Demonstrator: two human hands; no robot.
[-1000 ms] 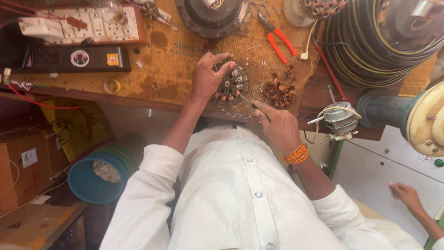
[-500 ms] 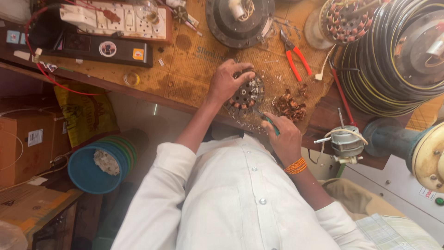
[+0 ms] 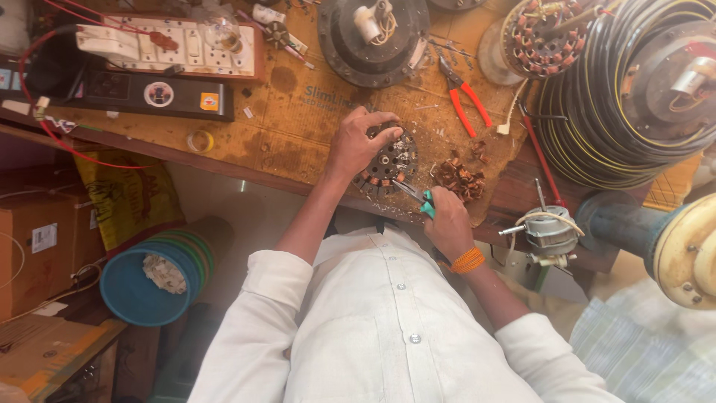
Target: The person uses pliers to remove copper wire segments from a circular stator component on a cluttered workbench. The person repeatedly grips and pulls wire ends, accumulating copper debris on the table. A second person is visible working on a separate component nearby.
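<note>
A round motor stator (image 3: pixel 389 166) with copper windings lies on the wooden bench (image 3: pixel 283 138) near its front edge. My left hand (image 3: pixel 359 140) grips its upper left rim. My right hand (image 3: pixel 446 216), with an orange thread band at the wrist, holds green-handled cutters (image 3: pixel 418 198) whose tip points into the stator's lower right side. A heap of cut copper wire (image 3: pixel 461 179) lies just right of the stator.
Red-handled pliers (image 3: pixel 468 98) lie behind the wire heap. A dark fan motor housing (image 3: pixel 373 33), a switchboard (image 3: pixel 175 46), stacked wire coils (image 3: pixel 634 97) and a small motor (image 3: pixel 548 227) surround the work. A blue bucket (image 3: pixel 153 272) stands on the floor at left.
The view has shifted, so the bench sits lower and farther right in the picture. The green cutter handles now show in my right hand. My left hand keeps its hold on the stator.
</note>
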